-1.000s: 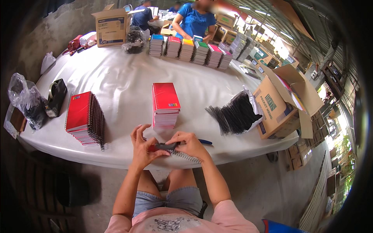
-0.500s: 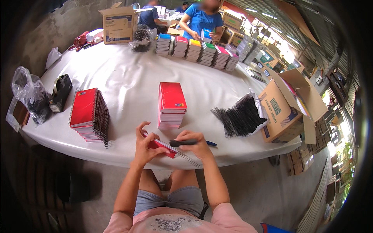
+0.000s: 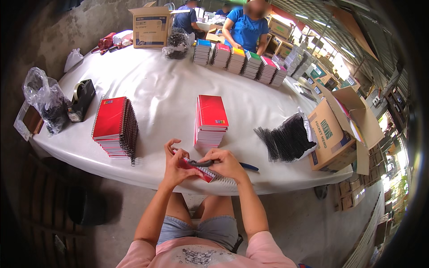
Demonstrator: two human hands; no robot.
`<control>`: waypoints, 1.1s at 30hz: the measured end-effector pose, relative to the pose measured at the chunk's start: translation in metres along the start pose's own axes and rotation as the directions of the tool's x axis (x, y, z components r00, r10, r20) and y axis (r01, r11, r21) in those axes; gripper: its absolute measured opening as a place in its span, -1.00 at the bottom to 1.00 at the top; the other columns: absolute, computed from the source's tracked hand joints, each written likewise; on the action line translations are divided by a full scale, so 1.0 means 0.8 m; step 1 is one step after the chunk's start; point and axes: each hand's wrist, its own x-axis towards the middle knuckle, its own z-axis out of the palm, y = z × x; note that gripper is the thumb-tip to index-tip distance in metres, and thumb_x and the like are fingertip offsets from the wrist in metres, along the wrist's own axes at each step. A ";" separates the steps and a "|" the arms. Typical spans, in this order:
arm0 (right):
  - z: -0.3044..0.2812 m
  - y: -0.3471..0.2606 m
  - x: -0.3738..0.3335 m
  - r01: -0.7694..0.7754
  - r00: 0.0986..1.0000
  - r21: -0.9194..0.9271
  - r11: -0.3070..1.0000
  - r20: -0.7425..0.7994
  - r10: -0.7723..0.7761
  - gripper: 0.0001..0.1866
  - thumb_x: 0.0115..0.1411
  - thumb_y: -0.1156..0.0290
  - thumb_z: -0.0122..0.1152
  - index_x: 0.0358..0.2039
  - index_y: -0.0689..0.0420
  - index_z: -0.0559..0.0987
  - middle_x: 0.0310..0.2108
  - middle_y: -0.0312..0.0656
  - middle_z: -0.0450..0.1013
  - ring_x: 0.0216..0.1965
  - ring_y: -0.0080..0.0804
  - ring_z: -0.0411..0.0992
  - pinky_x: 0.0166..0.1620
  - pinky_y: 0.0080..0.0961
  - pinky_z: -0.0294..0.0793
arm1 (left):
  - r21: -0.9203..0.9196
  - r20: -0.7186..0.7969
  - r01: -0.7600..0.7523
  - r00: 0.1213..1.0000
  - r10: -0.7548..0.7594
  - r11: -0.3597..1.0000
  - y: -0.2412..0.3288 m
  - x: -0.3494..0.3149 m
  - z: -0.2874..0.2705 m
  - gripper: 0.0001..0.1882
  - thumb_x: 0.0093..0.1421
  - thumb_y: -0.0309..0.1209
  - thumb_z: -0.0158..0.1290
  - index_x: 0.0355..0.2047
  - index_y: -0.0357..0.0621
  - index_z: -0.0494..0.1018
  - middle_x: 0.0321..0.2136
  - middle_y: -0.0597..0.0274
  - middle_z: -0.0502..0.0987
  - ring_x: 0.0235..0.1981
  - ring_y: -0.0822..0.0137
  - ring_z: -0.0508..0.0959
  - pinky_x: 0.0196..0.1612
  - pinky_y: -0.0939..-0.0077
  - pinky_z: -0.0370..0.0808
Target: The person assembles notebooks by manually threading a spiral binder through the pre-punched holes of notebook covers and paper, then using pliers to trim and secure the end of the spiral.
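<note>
Near the table's front edge, my left hand (image 3: 177, 169) grips a small red notebook (image 3: 208, 177) on its side, its punched edge facing up. A thin spiral coil (image 3: 229, 180) runs along that edge and sticks out past the right end. My right hand (image 3: 226, 164) is closed round a dark tool (image 3: 202, 163), whose blunt tip rests at the notebook's edge beside my left fingers; its exact kind is not clear. A blue pen-like object (image 3: 249, 166) lies just right of that hand. Beyond my hands stands a stack of red notebooks (image 3: 212, 111).
Coil-bound red notebooks (image 3: 109, 118) are stacked at left, near a black tape dispenser (image 3: 82, 100) and a plastic bag (image 3: 50, 105). Loose black coils (image 3: 286, 138) and an open carton (image 3: 328, 134) stand at right. Across the table, a person in blue (image 3: 248, 29) stands behind coloured notebook stacks (image 3: 235, 60).
My right hand and the tool have come closer to my left fingers over the notebook's edge. The whole view has shifted slightly. The person across has let go of a blue notebook.
</note>
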 end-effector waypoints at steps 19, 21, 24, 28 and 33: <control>0.012 -0.021 0.017 0.114 0.993 -0.008 0.993 0.003 -0.114 -0.65 -0.19 0.74 0.20 -0.32 0.19 0.64 -0.43 -0.27 0.45 -0.37 -0.51 0.40 -0.27 -0.60 0.37 | -0.157 0.014 0.101 0.995 -0.100 0.982 -0.020 -0.001 -0.006 -0.13 -0.61 -0.20 0.53 -0.36 -0.12 0.15 -0.14 0.12 0.17 -0.18 0.33 0.26 -0.21 0.51 0.33; 0.014 0.020 0.016 -0.009 1.000 -0.015 1.000 -0.010 0.009 -0.65 -0.18 0.74 0.18 -0.32 0.18 0.64 -0.43 -0.26 0.45 -0.39 -0.53 0.40 -0.31 -0.60 0.37 | -0.281 0.041 0.184 0.983 -0.180 0.942 -0.026 -0.001 0.005 0.00 -0.64 -0.19 0.53 -0.26 -0.11 0.07 -0.15 0.13 0.18 -0.24 0.37 0.25 -0.18 0.54 0.31; 0.014 0.026 0.017 -0.115 0.993 -0.063 0.991 -0.013 0.114 -0.68 -0.15 0.73 0.16 -0.33 0.18 0.64 -0.42 -0.25 0.46 -0.38 -0.56 0.41 -0.31 -0.58 0.37 | -0.302 0.033 0.208 0.978 -0.208 0.930 -0.022 0.002 0.005 -0.02 -0.65 -0.19 0.53 -0.28 -0.12 0.08 -0.16 0.14 0.18 -0.28 0.39 0.24 -0.20 0.52 0.31; 0.015 -0.012 0.020 0.022 0.992 0.547 0.837 -0.118 0.051 -0.67 -0.15 0.75 0.13 -0.32 0.18 0.63 -0.43 -0.23 0.45 -0.36 -0.56 0.40 -0.29 -0.60 0.36 | -0.283 0.034 0.195 0.980 -0.194 0.939 -0.027 -0.001 0.003 0.00 -0.66 -0.18 0.53 -0.27 -0.14 0.08 -0.17 0.15 0.18 -0.30 0.39 0.24 -0.20 0.52 0.31; 0.021 0.007 0.030 -0.106 0.994 -0.026 0.994 0.021 0.107 -0.61 -0.18 0.75 0.12 -0.29 0.15 0.63 -0.44 -0.26 0.44 -0.39 -0.53 0.39 -0.30 -0.59 0.36 | -0.307 0.078 0.223 0.975 -0.209 0.925 -0.024 -0.001 0.004 0.06 -0.65 -0.13 0.53 -0.21 -0.18 0.06 -0.18 0.17 0.17 -0.28 0.40 0.22 -0.18 0.54 0.29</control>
